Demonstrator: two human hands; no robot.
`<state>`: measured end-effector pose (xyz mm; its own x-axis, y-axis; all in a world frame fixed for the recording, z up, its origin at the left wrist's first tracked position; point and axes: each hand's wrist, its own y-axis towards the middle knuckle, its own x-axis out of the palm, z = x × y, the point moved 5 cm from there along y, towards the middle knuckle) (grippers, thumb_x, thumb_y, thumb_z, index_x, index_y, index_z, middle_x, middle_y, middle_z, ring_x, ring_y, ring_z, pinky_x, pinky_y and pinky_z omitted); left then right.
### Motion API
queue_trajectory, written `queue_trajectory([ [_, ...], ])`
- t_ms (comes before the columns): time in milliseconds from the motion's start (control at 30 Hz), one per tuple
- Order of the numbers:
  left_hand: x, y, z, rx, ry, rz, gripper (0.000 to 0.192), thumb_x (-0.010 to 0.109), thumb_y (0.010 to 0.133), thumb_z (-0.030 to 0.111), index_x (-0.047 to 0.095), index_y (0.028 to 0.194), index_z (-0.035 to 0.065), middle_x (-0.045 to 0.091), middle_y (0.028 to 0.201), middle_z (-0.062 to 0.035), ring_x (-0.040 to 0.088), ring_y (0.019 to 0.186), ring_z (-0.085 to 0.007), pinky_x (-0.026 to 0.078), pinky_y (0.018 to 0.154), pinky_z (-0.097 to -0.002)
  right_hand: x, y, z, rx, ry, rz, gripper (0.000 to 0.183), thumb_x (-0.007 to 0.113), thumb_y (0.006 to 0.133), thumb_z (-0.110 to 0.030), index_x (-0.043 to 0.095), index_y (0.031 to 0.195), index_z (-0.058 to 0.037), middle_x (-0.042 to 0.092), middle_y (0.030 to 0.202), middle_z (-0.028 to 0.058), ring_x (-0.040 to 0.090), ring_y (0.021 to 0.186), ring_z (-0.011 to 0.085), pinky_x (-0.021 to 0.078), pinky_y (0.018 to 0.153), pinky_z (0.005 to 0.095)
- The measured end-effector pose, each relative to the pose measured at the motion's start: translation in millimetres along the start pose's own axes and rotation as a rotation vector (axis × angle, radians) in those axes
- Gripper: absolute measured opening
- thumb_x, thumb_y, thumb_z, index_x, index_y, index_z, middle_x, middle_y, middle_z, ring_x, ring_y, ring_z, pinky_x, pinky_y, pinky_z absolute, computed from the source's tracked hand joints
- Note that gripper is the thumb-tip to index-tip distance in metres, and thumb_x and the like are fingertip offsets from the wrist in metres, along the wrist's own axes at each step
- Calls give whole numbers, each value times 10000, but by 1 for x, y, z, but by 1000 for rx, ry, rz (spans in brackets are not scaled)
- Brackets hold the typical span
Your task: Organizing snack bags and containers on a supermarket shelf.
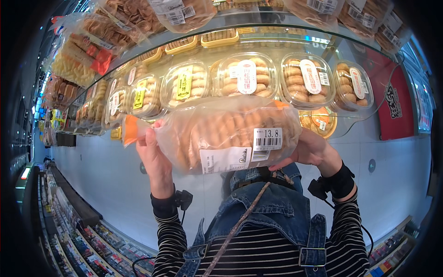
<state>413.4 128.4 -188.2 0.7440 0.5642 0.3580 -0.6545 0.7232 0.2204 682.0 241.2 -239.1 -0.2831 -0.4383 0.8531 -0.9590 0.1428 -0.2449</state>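
A large clear plastic bag of round biscuits or pastries point(225, 135) is held up in front of me, lying sideways, with white barcode and text labels facing up. My left hand point(152, 149) pinches the bag's gathered neck near its orange end. My right hand point(309, 149) supports the bag's other end, its fingers partly hidden beneath it. Just beyond the bag, clear plastic boxes of round pastries stand in a row, among them one with a yellow label point(184, 83) and one with a white oval label point(247, 77).
A curved glass shelf edge point(263, 25) runs above the boxes, with more bagged pastries point(187, 15) on it. At the left hang or lie further bags point(74, 62). A red panel point(391, 100) stands at the right. Low shelves of packaged goods point(100, 249) are at the lower left.
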Motion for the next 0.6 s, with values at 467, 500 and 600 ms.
queue_trajectory([
  [467,-5,-1,-2,22,13,-7,247,470,832,239,486,906,4,527,920,-77,523,827,-155,449,733,-296,0,0,2,-6,17,24,466,388,847,-291,249,1226,-59,365,1192,153,434,1040,319,379,813,537],
  [500,-5,-2,-2,21,11,-13,249,469,832,240,483,908,3,523,923,-77,521,832,-155,448,736,-295,0,1,2,-5,17,24,466,388,847,-291,249,1226,-59,365,1192,153,434,1040,319,379,813,537],
  [600,-4,-3,-1,9,-13,-3,245,513,805,217,493,917,0,530,916,-92,516,834,-157,427,753,-293,0,0,3,-2,11,16,467,391,846,-294,249,1229,-68,362,1197,150,425,1050,320,380,814,531],
])
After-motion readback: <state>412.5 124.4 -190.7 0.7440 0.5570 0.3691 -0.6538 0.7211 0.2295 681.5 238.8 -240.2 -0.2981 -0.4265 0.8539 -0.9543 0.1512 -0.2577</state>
